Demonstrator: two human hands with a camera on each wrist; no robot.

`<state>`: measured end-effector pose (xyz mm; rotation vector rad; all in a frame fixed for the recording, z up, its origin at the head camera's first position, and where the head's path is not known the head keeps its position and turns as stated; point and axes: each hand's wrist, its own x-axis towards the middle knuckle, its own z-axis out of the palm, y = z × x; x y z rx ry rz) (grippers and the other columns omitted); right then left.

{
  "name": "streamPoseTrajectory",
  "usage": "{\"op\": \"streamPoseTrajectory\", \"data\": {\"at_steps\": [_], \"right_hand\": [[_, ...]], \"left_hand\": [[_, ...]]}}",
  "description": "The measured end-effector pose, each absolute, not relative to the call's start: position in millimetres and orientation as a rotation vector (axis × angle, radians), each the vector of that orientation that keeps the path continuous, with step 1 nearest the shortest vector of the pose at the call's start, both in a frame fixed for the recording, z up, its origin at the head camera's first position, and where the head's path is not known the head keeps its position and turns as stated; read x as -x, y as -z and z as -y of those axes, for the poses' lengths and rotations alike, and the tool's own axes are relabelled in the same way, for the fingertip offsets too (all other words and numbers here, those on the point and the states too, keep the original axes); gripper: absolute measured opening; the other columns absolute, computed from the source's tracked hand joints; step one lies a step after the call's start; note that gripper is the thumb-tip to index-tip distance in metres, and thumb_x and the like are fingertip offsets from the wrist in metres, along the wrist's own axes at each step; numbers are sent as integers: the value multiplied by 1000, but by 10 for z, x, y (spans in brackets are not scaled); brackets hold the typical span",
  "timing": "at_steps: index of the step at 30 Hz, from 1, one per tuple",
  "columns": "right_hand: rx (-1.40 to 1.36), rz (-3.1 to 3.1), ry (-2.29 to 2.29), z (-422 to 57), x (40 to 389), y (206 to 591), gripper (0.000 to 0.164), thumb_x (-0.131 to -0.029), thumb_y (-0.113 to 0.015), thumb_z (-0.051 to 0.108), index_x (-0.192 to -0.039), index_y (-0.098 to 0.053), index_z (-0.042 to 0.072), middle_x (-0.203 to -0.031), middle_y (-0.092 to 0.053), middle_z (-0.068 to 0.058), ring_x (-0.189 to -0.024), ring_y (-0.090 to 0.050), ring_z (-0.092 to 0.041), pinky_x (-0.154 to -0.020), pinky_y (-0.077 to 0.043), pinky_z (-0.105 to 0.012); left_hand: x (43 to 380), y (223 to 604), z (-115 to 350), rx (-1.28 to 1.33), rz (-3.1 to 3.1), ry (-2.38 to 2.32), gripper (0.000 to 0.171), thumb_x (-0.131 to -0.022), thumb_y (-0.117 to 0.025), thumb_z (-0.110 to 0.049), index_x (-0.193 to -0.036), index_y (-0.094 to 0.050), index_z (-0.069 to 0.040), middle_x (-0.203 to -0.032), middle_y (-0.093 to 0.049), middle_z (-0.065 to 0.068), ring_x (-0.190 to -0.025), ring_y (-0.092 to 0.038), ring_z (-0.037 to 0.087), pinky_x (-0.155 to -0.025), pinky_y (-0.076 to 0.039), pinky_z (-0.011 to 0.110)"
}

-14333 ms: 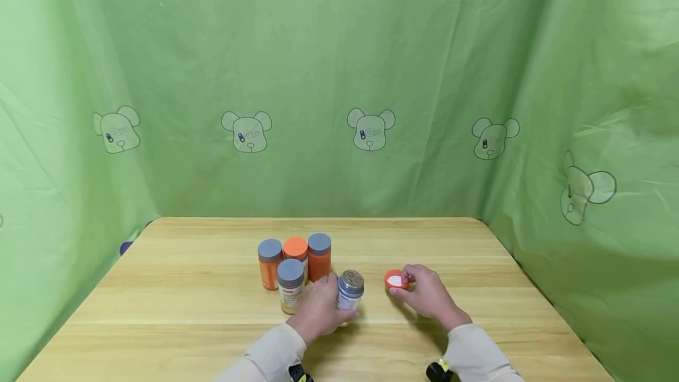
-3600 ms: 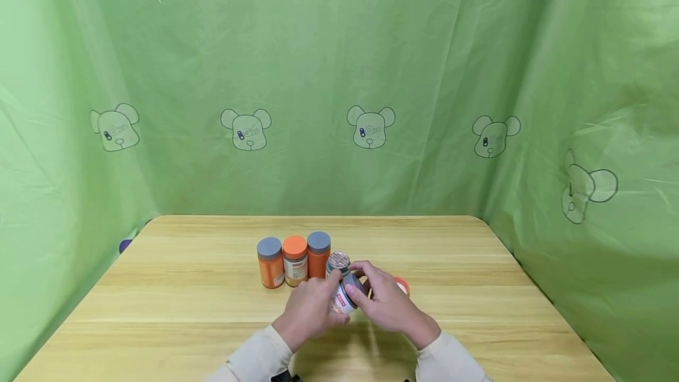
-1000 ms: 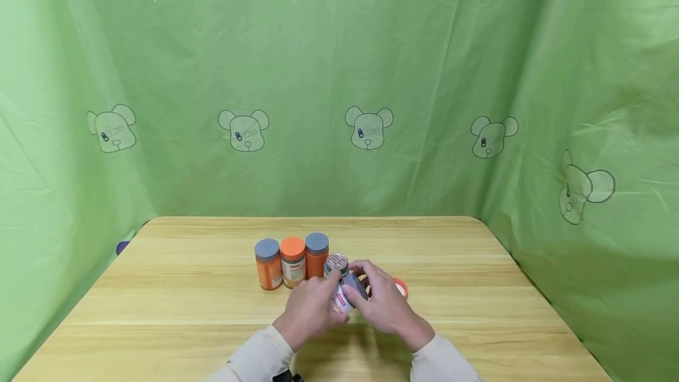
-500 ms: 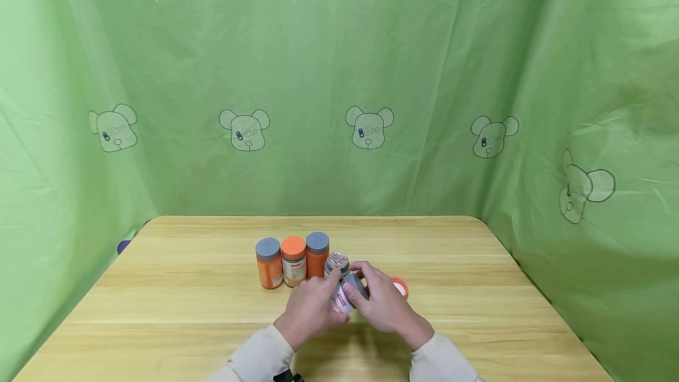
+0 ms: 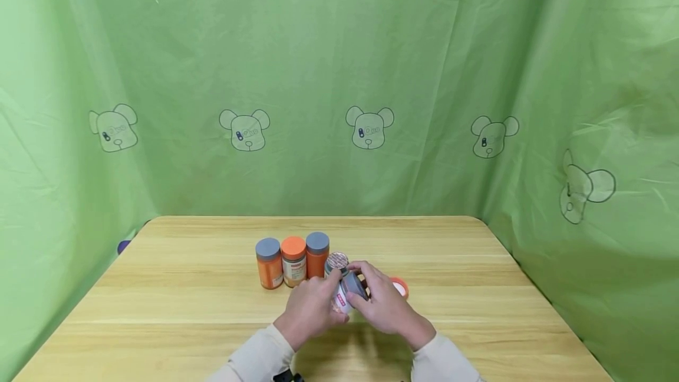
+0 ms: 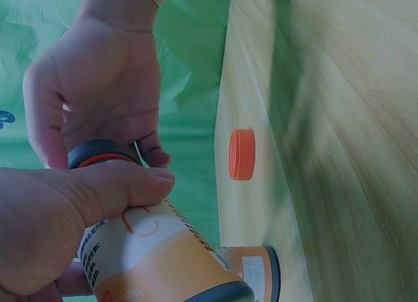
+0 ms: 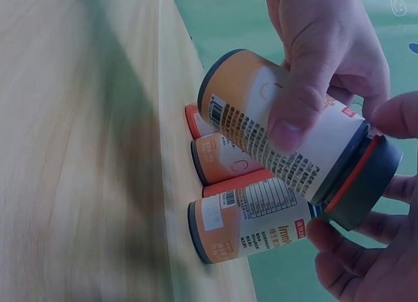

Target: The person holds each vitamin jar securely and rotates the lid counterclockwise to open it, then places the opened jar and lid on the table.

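My left hand [image 5: 313,306] grips a supplement jar [image 7: 261,116] with a white and orange label, held tilted above the table. The fingers and thumb of my right hand [image 5: 389,305] pinch its dark grey screw cap [image 7: 373,184]. An orange-red ring shows between cap and jar. Just behind stands an uncapped jar [image 5: 337,260] with a silvery printed seal over its mouth. Partly hidden by my right hand in the head view, an orange lid [image 6: 242,154] lies on the table, its white inside facing up.
To the left of the hands stand three capped jars in a row: a grey-capped orange jar [image 5: 269,264], an orange-capped jar [image 5: 294,263] and another grey-capped jar [image 5: 317,257]. The wooden table [image 5: 159,311] is enclosed by green curtains [image 5: 318,181].
Since the oldest frame, the orange lid was set down, the uncapped jar let go, and the grey-capped jar lifted from the group. In the last second my right fingers shift slightly on the cap.
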<state>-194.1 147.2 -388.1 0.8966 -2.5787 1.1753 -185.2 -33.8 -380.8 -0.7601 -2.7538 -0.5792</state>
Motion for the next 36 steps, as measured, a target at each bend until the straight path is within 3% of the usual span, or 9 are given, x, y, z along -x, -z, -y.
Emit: {"op": "streamPoseTrajectory", "data": {"at_steps": [10,21,36], "right_hand": [[-790,2642,-1102,-1443,1951,3909,35,-98,-57,31,-121,-52,5,-95,-59,-3,-80,-56,-14,-69,-48,-31],[-807,2637,-1154,-1440,1952,3900,32,-95,-60,20,-122,-52,6,-98,-57,0,-77,-55,-12,-64,-47,-27],[-825,2616,-1161,-1448,1964,3915,32,-94,-60,20,-122,-52,7,-100,-58,-1,-79,-56,-13,-64,-47,-27]], "left_hand": [[1847,3819,321,764,2762,572,60,-62,-90,-33,-105,-55,-10,-70,-59,-1,-55,-57,15,-44,-41,26],[1852,3821,335,760,2759,574,60,-63,-90,-33,-105,-55,-10,-70,-58,0,-54,-56,16,-44,-40,26],[1840,3813,349,759,2767,565,59,-63,-90,-34,-104,-55,-10,-70,-59,0,-54,-57,16,-44,-41,26]]}}
